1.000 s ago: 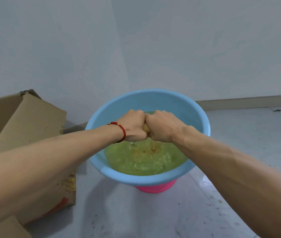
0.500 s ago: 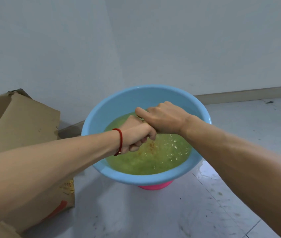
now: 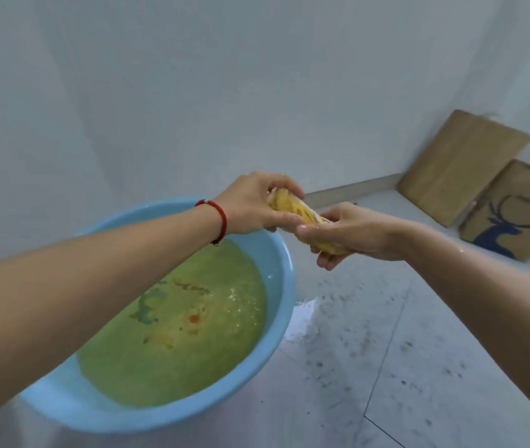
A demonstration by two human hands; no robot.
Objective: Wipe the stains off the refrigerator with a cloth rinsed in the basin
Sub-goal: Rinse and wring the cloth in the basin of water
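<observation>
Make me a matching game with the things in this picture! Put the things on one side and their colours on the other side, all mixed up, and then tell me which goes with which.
Things:
1. basin
2. cloth
3. bracelet
4. water

Colours:
A. red
B. murky green
C. light blue
D. yellow

Right pairs: 1-C, 2-D, 3-A, 4-B.

The left hand and right hand both grip the cloth, held up past the basin's rim.

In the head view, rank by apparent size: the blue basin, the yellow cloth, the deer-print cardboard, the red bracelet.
1. Blue basin
2. Deer-print cardboard, though it lies farther off
3. Yellow cloth, partly hidden by both hands
4. Red bracelet
</observation>
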